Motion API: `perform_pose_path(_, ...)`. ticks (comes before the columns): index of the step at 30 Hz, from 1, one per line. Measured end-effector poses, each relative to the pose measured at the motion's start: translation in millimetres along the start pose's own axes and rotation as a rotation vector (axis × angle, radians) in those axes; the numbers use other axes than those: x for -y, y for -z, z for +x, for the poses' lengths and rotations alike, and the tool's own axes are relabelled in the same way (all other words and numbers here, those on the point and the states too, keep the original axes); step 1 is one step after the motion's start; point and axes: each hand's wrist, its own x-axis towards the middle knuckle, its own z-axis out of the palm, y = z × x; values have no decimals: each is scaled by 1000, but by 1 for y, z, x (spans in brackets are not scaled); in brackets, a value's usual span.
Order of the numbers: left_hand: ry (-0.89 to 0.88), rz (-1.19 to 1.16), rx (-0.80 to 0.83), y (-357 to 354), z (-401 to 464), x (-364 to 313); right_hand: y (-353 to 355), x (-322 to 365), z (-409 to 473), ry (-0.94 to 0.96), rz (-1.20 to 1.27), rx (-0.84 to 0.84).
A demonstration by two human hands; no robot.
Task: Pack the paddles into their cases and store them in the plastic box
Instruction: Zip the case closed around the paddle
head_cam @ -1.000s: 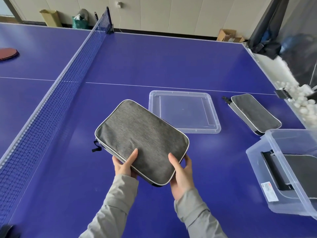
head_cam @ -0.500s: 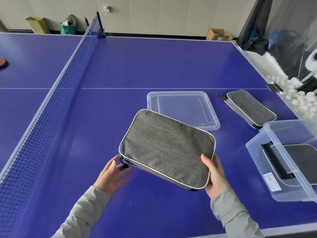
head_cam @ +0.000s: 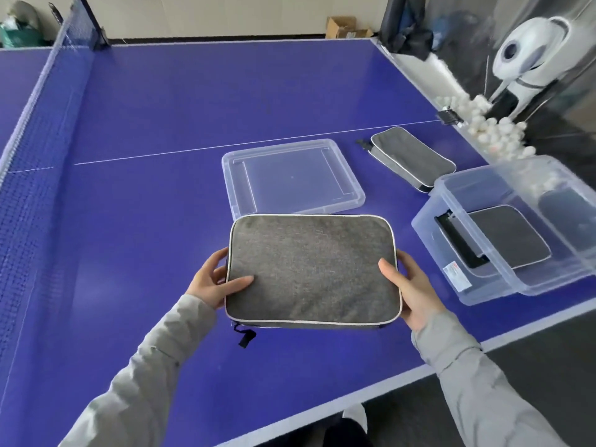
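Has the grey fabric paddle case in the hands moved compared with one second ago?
Yes. The grey fabric paddle case has moved right, from left of the clear plastic lid to just in front of it, nearer the clear plastic box.

Left hand [head_cam: 211, 280] has regripped the grey case [head_cam: 312, 269] (now level).

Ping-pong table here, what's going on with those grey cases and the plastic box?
A person is packing paddle cases away. Both hands, the left hand and the right hand, grip the sides of a zipped grey case above the blue table. The clear plastic box sits open at the table's right edge with one case already inside. Its lid lies flat beyond the held case, and another grey case waits on the table next to the box.
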Motion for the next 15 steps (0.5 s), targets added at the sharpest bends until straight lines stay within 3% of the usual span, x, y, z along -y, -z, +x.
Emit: perform_pose_path(15,-118,-11,-22,-146,-50,4,138,28,-37,250,-89,-103)
